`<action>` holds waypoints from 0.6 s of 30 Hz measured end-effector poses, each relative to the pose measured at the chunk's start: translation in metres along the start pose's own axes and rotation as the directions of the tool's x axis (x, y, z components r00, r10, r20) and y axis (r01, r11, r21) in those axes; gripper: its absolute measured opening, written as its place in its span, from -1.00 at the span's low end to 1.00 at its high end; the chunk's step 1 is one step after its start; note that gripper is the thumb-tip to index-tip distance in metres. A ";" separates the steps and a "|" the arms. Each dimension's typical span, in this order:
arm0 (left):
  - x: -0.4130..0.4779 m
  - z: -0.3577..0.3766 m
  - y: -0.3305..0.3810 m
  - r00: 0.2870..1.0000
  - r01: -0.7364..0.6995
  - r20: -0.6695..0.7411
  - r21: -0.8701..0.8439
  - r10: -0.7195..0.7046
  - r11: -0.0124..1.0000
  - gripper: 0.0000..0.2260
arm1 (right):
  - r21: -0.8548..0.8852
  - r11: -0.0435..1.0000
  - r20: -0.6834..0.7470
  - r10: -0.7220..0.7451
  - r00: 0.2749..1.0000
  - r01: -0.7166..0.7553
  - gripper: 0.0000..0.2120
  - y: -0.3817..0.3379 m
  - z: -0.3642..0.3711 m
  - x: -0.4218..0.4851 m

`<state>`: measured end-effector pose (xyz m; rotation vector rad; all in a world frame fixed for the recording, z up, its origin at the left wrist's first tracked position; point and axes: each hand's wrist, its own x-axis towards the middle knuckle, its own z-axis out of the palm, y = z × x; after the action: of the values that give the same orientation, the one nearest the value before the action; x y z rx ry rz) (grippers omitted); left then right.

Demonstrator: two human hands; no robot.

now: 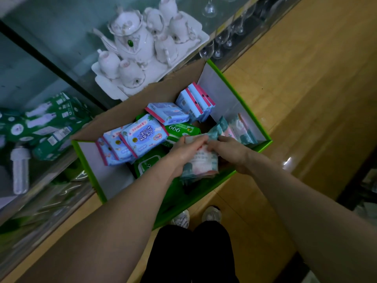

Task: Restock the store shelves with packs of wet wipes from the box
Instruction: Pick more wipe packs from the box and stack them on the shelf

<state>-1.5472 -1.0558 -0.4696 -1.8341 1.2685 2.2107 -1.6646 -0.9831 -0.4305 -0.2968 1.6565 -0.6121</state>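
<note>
A green cardboard box [253, 119] sat open on the wooden floor [316, 88], just beside a set of glass shelves [51, 37]. Both hands were down inside the box, close to its near right edge. The left hand [184, 152] and the right hand [231, 153] held one pink and teal pack of wet wipes [204, 161] between them. Their fingers were curled over its top edge (I could not tell how the thumbs lay).

More pink and teal packs [239, 129] stood by the box's right corner. Blue packs [142, 137] with pink ends lay in a heap toward the left corner, and some stood up near the far corner. A green pack [181, 129] marked 999 lay in the middle.

On the shelves were a white tea set [134, 43] on a tray and some wine glasses [219, 44]. Lower down were green boxes [47, 123] and a clear bottle [20, 170]. Two pale shoes [211, 214] showed by the box's near wall.
</note>
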 end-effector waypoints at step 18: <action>-0.056 -0.014 0.078 0.990 0.141 0.043 -0.085 -0.138 0.986 -0.66 | 0.413 0.901 -0.265 -0.019 0.964 0.131 -0.51 -0.025 -0.004 -0.039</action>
<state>-1.5552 -1.0902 -0.3792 -1.8391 1.0189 2.2478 -1.6649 -0.9828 -0.3834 0.0426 1.7056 -1.0903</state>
